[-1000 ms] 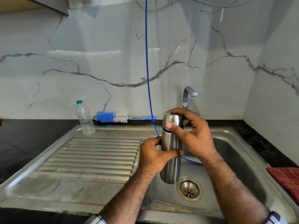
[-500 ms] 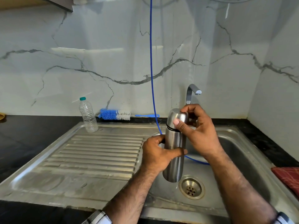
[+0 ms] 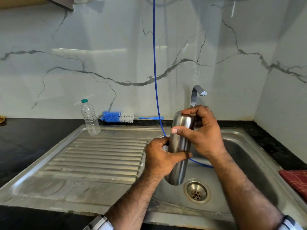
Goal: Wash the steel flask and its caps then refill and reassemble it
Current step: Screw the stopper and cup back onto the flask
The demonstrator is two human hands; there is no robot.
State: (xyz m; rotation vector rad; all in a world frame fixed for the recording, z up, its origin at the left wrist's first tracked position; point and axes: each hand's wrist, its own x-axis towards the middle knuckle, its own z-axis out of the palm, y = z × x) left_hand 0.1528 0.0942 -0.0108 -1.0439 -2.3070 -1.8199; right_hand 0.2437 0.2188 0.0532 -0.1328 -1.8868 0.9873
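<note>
1. One brushed steel flask (image 3: 178, 156), a smooth cylinder with a rounded cap (image 3: 183, 121), is held upright but slightly tilted over the basin of the stainless sink (image 3: 259, 163).
2. Its middle is wrapped by the left hand (image 3: 163, 157), thumb across the front.
3. The cap is gripped by the right hand (image 3: 203, 132), fingers curled over the top.
4. One ribbed drainboard (image 3: 103, 156), one clear plastic bottle (image 3: 90, 117), one blue-and-white bristle brush (image 3: 118, 117), one blue hose (image 3: 155, 67) and one steel tap (image 3: 196, 94) are seen.
</note>
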